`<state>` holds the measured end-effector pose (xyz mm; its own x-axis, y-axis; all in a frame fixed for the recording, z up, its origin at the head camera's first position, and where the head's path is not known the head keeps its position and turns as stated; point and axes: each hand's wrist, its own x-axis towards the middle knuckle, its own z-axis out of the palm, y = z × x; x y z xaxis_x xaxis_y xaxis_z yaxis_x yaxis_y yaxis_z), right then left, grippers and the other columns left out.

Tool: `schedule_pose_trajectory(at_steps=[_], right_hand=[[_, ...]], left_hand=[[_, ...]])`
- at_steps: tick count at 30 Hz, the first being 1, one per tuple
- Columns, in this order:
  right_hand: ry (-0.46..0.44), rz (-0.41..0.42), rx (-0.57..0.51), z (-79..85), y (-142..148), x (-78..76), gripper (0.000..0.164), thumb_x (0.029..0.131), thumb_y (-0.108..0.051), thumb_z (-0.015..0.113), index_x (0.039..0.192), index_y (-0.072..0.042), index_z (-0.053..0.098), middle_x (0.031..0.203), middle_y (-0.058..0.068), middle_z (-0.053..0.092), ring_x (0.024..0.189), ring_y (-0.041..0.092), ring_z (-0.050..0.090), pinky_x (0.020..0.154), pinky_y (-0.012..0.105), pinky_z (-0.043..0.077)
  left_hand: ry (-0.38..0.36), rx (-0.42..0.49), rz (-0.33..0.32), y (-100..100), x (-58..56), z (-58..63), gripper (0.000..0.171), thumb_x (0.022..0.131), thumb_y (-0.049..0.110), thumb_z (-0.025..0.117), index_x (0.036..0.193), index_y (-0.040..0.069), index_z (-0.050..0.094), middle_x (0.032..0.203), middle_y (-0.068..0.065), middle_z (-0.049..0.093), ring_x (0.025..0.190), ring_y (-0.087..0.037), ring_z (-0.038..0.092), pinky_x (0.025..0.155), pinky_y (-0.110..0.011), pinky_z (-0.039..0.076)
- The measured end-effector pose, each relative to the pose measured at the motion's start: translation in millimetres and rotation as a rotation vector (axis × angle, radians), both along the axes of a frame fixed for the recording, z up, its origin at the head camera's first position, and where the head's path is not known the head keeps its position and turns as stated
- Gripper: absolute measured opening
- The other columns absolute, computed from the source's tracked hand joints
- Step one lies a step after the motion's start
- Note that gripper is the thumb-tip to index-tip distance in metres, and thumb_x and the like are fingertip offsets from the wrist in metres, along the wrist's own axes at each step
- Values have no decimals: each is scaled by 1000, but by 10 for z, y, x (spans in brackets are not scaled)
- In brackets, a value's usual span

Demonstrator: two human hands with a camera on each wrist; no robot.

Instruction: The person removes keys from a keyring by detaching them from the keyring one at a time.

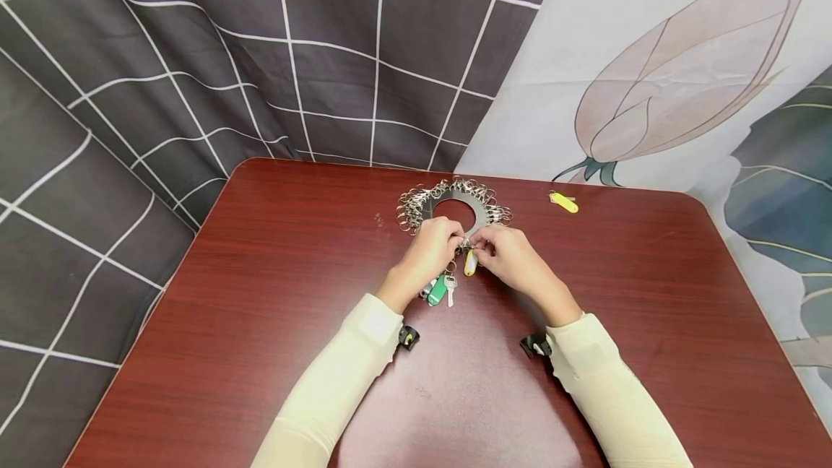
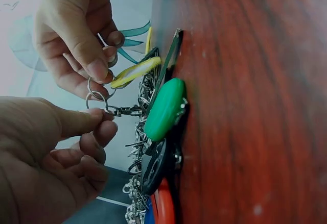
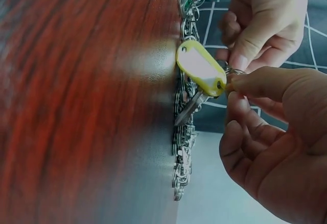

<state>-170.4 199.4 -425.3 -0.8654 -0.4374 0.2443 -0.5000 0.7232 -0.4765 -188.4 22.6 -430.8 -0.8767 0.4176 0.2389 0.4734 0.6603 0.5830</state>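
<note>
A flat grey metal ring (image 1: 482, 212) fringed with small clasps and split rings lies on the table. At its near edge my left hand (image 1: 425, 248) pinches a split ring (image 2: 97, 101) joined to a swivel clasp (image 2: 125, 112), between thumb and index finger. Close beside it, my right hand (image 1: 510, 255) pinches the small wire ring of a yellow key tag (image 3: 199, 67). A silver key (image 3: 191, 107) hangs with that tag. The two wire rings overlap in the left wrist view. A green key tag (image 1: 438, 290) and another key (image 1: 450, 290) lie below my left hand.
A second yellow key tag (image 1: 564, 202) lies at the back right of the dark red table (image 1: 650, 323). Black (image 2: 155, 168) and red tags (image 2: 164, 203) sit beyond the green one. Curtains (image 1: 325, 78) hang behind the table.
</note>
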Motion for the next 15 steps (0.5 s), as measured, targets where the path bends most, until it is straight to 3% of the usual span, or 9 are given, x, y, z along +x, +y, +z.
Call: schedule_pose_trajectory(at_steps=[5, 9, 15], right_hand=[[15, 6, -3, -5, 6, -2, 9, 81, -2, 67, 88, -6, 71, 79, 4, 66, 70, 16, 57, 62, 34, 51], [20, 18, -15, -3, 0, 0, 9, 81, -1, 67, 87, -7, 71, 80, 5, 66, 70, 16, 57, 63, 35, 51], [-15, 13, -35, -2, -5, -6, 9, 82, -2, 68, 89, -7, 71, 80, 4, 66, 71, 17, 57, 64, 35, 51]], left_hand=[[-77, 17, 28, 7, -24, -12, 10, 88, 10, 68, 80, 11, 74, 78, -2, 72, 78, -15, 63, 76, -33, 54], [-81, -13, 46, 16, -7, -4, 8, 87, 12, 69, 80, 11, 72, 80, -4, 69, 80, -17, 61, 77, -34, 53], [-54, 15, 84, 4, 16, 11, 11, 83, 11, 72, 82, 9, 61, 80, -5, 56, 78, -18, 54, 71, -31, 51]])
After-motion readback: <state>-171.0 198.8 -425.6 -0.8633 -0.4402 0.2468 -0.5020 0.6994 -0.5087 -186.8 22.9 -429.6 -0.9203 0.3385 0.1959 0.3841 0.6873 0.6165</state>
